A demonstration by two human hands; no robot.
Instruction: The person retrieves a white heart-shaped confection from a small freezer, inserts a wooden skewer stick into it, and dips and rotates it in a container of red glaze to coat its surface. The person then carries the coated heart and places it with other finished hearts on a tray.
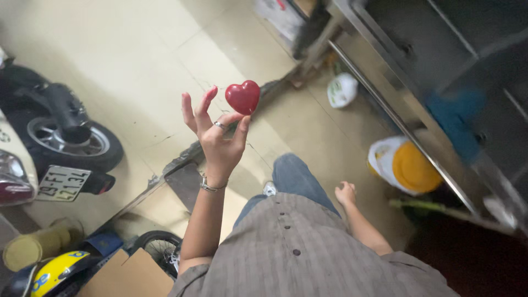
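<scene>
Grey striped buttoned shirt (308,247), blue jeans (297,179) — ring (220,126), silver bracelet (209,186)

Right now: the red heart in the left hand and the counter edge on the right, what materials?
Red heart: smooth and glossy, with a bright highlight; probably hard plastic or glazed ceramic, cannot tell which. Counter edge: brushed metal, likely stainless steel, grey with a dull sheen.

The pale cream tiled floor (137,60) carries everything here. On the left stands a motorbike, its black rear wheel (69,144) resting on the tiles. At the lower left sit a round yellow tin (33,246), a yellow helmet (55,270) and a flat brown cardboard piece (129,275). Near the steel cabinet (440,82) on the right lie a white plastic bag (342,89) and a white bucket with orange lid (406,166).
</scene>
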